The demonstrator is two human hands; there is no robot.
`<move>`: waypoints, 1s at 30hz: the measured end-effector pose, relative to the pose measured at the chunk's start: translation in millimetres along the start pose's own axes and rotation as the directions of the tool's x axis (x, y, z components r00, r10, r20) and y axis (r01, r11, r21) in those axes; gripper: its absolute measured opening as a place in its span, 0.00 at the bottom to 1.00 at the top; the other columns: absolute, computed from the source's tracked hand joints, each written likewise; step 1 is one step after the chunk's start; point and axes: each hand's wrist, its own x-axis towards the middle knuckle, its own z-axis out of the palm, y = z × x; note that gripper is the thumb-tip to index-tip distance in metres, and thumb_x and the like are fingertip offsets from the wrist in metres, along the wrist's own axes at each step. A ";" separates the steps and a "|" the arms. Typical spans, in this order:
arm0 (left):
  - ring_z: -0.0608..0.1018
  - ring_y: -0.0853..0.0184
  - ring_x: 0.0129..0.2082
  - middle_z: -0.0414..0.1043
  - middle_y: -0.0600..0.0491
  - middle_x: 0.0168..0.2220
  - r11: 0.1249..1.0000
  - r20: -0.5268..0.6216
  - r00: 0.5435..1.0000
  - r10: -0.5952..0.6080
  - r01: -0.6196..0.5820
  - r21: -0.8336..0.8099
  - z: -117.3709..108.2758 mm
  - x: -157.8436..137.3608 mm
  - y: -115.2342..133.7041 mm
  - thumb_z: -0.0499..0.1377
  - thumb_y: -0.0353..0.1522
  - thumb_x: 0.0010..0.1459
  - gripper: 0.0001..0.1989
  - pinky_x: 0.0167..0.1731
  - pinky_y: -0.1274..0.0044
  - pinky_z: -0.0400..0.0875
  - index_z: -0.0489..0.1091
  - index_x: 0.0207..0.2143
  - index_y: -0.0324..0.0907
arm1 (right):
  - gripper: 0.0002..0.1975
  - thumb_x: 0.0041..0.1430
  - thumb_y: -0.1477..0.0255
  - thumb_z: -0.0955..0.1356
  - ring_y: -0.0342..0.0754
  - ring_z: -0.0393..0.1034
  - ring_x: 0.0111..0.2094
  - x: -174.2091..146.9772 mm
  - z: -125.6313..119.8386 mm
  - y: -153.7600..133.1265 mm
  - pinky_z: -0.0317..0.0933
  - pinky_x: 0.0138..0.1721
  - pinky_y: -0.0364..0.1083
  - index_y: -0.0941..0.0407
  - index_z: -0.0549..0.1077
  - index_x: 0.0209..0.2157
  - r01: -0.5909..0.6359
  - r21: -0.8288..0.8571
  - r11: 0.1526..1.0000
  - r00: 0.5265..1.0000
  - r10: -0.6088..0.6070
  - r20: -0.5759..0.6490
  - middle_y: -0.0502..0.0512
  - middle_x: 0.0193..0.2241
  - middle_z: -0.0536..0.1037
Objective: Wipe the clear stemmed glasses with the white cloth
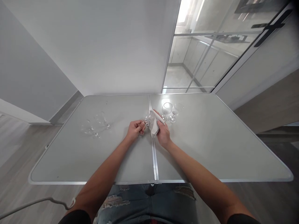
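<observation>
Near the middle of the table, my left hand point(136, 128) pinches the stem of a clear wine glass point(149, 117) tilted on its side. A white cloth point(155, 125) is gripped in my right hand point(163, 132) and pressed against that glass's bowl. Just beyond my right hand, two stemmed glasses stand upright, one nearer the middle point(167, 109) and one to its right point(174, 112). To the left of my left hand are two more clear glasses, one nearer point(90, 129) and one farther point(102, 119), which seem to lie on the table or lean over.
The pale folding table point(205, 149) has a metal seam point(153, 155) down its middle and a metal rim. A white wall point(112, 46) rises behind it. A glass door point(198, 56) stands at the back right. At lower left a white cable point(35, 202) hangs.
</observation>
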 end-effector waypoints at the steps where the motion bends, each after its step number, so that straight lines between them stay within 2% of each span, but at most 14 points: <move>1: 0.63 0.76 0.16 0.62 0.58 0.19 1.000 -0.007 1.000 -0.010 0.010 0.004 -0.4 0.2 0.2 0.64 0.47 0.59 0.21 0.19 0.80 0.61 0.73 0.31 0.36 | 0.25 0.68 0.58 0.62 0.53 0.60 0.66 -1.3 0.0 -0.6 0.54 0.67 0.56 0.46 0.67 0.64 0.056 -0.090 0.994 0.998 -0.055 0.016 0.50 0.63 0.70; 3: 0.63 0.76 0.16 0.63 0.58 0.19 0.999 -0.001 1.000 -0.025 0.025 0.025 -1.2 0.3 0.5 0.64 0.48 0.58 0.22 0.19 0.81 0.61 0.73 0.31 0.36 | 0.26 0.69 0.58 0.61 0.52 0.52 0.70 -2.1 -2.5 -2.3 0.46 0.71 0.56 0.46 0.64 0.66 0.163 -0.239 0.957 0.986 -0.151 0.067 0.50 0.66 0.65; 5: 0.63 0.76 0.16 0.63 0.58 0.19 0.998 0.024 0.999 -0.032 0.031 0.062 -1.8 -0.3 0.6 0.64 0.49 0.58 0.23 0.18 0.81 0.60 0.73 0.30 0.36 | 0.25 0.71 0.59 0.60 0.52 0.51 0.71 -0.1 -7.6 -4.6 0.43 0.72 0.57 0.47 0.63 0.66 0.252 -0.337 0.907 0.967 -0.218 0.134 0.51 0.68 0.63; 9: 0.63 0.76 0.15 0.62 0.58 0.17 0.987 0.148 0.987 -0.063 0.040 0.153 -1.7 -3.3 1.3 0.62 0.50 0.59 0.26 0.17 0.81 0.56 0.69 0.24 0.37 | 0.21 0.70 0.61 0.61 0.56 0.64 0.62 7.8 -18.8 -9.4 0.55 0.66 0.59 0.50 0.71 0.60 0.385 -0.458 0.802 0.922 -0.312 0.230 0.58 0.60 0.71; 11: 0.64 0.76 0.15 0.61 0.58 0.16 0.982 0.227 0.970 -0.090 0.048 0.184 -1.1 -4.9 2.8 0.61 0.51 0.60 0.27 0.17 0.81 0.56 0.66 0.21 0.37 | 0.19 0.70 0.61 0.61 0.56 0.67 0.58 10.0 -21.0 -11.2 0.59 0.62 0.58 0.51 0.74 0.55 0.407 -0.470 0.783 0.913 -0.333 0.235 0.58 0.55 0.74; 14: 0.65 0.76 0.15 0.61 0.58 0.16 0.978 0.284 0.954 -0.094 0.035 0.207 -0.8 -6.0 5.2 0.60 0.50 0.62 0.27 0.18 0.81 0.57 0.65 0.21 0.37 | 0.19 0.70 0.60 0.59 0.55 0.69 0.55 9.6 -20.5 -12.6 0.61 0.59 0.56 0.52 0.76 0.50 0.362 -0.441 0.821 0.932 -0.320 0.168 0.57 0.50 0.75; 17: 0.64 0.77 0.15 0.62 0.57 0.18 0.981 0.258 0.963 -0.080 0.030 0.194 -1.6 -5.7 6.2 0.61 0.49 0.61 0.26 0.17 0.81 0.56 0.66 0.21 0.37 | 0.21 0.71 0.58 0.57 0.53 0.71 0.48 9.0 -21.1 -13.0 0.65 0.52 0.53 0.52 0.76 0.48 0.231 -0.371 0.900 0.968 -0.250 -0.003 0.56 0.44 0.76; 20: 0.64 0.77 0.15 0.63 0.57 0.18 0.985 0.219 0.974 -0.061 0.023 0.172 -2.0 -5.7 6.5 0.60 0.48 0.62 0.25 0.17 0.81 0.56 0.67 0.23 0.37 | 0.23 0.71 0.56 0.56 0.52 0.70 0.50 10.8 -24.5 -13.3 0.66 0.52 0.52 0.49 0.72 0.56 0.168 -0.323 0.931 0.955 -0.235 -0.180 0.55 0.51 0.74; 22: 0.65 0.77 0.16 0.63 0.57 0.18 0.980 0.246 0.968 -0.059 0.009 0.199 -1.4 -6.5 7.3 0.61 0.47 0.62 0.25 0.18 0.81 0.57 0.67 0.22 0.37 | 0.24 0.71 0.55 0.57 0.52 0.67 0.55 11.8 -25.8 -13.0 0.63 0.56 0.52 0.46 0.68 0.61 0.163 -0.334 0.928 0.952 -0.237 -0.194 0.54 0.57 0.70; 24: 0.65 0.77 0.16 0.63 0.57 0.18 0.974 0.290 0.954 -0.079 0.012 0.228 -1.0 -7.5 8.4 0.61 0.47 0.61 0.25 0.18 0.82 0.57 0.66 0.21 0.37 | 0.24 0.71 0.54 0.58 0.52 0.67 0.56 11.4 -25.1 -12.0 0.62 0.58 0.54 0.46 0.67 0.62 0.155 -0.351 0.924 0.974 -0.202 -0.101 0.55 0.57 0.71; 26: 0.65 0.76 0.16 0.63 0.57 0.18 0.972 0.310 0.946 -0.096 0.023 0.232 -1.6 -8.1 9.6 0.63 0.48 0.60 0.24 0.18 0.82 0.57 0.68 0.22 0.37 | 0.23 0.72 0.55 0.57 0.52 0.69 0.53 9.8 -23.5 -10.9 0.63 0.57 0.55 0.47 0.70 0.60 0.174 -0.367 0.914 0.984 -0.175 0.031 0.56 0.53 0.74; 28: 0.65 0.77 0.15 0.63 0.57 0.18 0.976 0.305 0.947 -0.098 0.032 0.214 -3.4 -8.0 10.2 0.63 0.48 0.59 0.23 0.17 0.82 0.56 0.71 0.25 0.36 | 0.22 0.72 0.57 0.57 0.53 0.71 0.52 8.0 -22.7 -10.7 0.64 0.57 0.56 0.49 0.73 0.56 0.256 -0.401 0.880 0.966 -0.214 0.147 0.57 0.50 0.76; 30: 0.64 0.77 0.15 0.64 0.57 0.19 0.981 0.293 0.951 -0.096 0.041 0.188 -5.5 -7.3 9.6 0.64 0.47 0.58 0.22 0.17 0.82 0.56 0.73 0.29 0.35 | 0.21 0.72 0.59 0.58 0.55 0.70 0.54 6.7 -23.4 -11.9 0.63 0.58 0.58 0.50 0.74 0.55 0.391 -0.462 0.796 0.918 -0.303 0.254 0.58 0.51 0.77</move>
